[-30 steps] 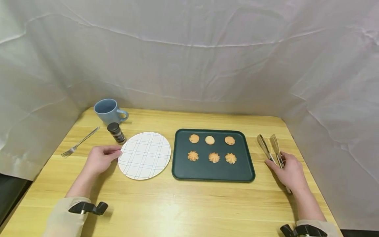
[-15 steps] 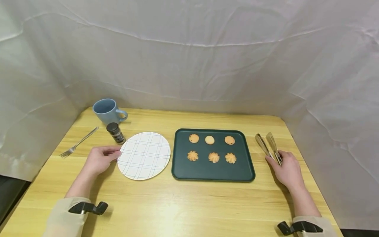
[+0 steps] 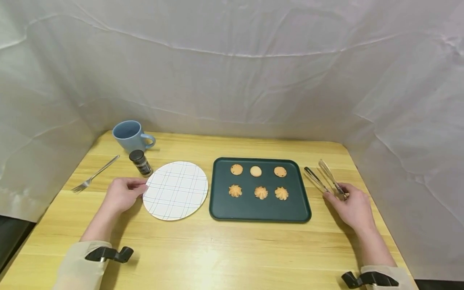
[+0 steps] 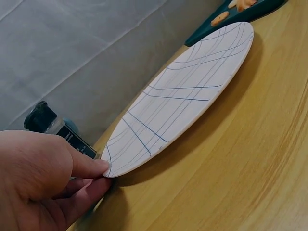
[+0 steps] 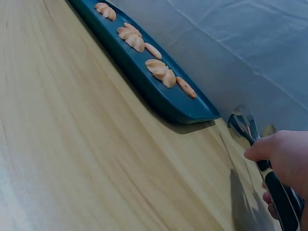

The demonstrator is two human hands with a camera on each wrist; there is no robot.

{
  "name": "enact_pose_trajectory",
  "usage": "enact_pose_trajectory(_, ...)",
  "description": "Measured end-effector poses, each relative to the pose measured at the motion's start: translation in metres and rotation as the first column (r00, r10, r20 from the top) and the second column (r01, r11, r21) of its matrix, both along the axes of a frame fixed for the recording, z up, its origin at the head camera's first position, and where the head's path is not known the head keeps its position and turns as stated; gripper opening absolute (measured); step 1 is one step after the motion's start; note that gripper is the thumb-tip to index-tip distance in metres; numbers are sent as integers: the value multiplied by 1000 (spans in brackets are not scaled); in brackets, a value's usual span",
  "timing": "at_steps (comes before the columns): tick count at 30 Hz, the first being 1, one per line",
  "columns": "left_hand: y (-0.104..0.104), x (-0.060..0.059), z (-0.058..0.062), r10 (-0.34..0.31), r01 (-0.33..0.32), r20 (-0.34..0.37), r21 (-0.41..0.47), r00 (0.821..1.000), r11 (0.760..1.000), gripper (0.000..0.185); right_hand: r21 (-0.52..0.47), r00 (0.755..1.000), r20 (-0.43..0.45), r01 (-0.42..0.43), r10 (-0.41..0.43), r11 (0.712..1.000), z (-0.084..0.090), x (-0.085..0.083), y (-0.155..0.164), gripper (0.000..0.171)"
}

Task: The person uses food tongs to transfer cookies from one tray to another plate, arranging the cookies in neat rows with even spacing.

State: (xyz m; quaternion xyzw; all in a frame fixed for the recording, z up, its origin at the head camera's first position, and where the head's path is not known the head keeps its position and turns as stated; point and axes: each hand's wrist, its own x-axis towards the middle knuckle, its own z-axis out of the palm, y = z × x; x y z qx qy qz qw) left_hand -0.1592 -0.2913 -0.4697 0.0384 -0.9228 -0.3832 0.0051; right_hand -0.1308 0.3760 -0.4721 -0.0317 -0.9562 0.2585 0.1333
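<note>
One pale cloth (image 3: 232, 80) spans the upper half of the head view, above a wooden table (image 3: 203, 251). A dark green tray (image 3: 261, 211) lies right of centre. Left of centre is a round checked plate (image 3: 175, 191); the left hand (image 3: 123, 194) pinches its left rim, thumb on top. At right, the right hand (image 3: 353, 205) grips metal tongs (image 5: 281, 201) with spread arms. A blue mug (image 3: 132, 139) stands centre left, a black-capped jar (image 3: 141, 163) between it and the plate, a fork (image 3: 96, 175) farther left. Six cookies (image 3: 261, 192) lie on the tray in two rows.
</note>
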Motion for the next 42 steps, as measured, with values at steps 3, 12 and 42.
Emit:
enact_pose_trajectory(3, -1, 0, 0, 3, -3, 16, 18, 1000, 1000, 27, 0, 1000, 2, 6, -6, 1000, 2, 0, 0, 62)
enact_pose_trajectory(12, -2, -2, -7, -3, -5, 67, 116, 998, 993, 33, 77, 997, 30, -74, 72, 994, 12, -1, -1, 54)
enact_pose_trajectory(42, 2, 0, -12, 52, -73, 122, 174, 991, 982, 36, 158, 940, 221, -297, 259, 942, 34, -37, -22, 66)
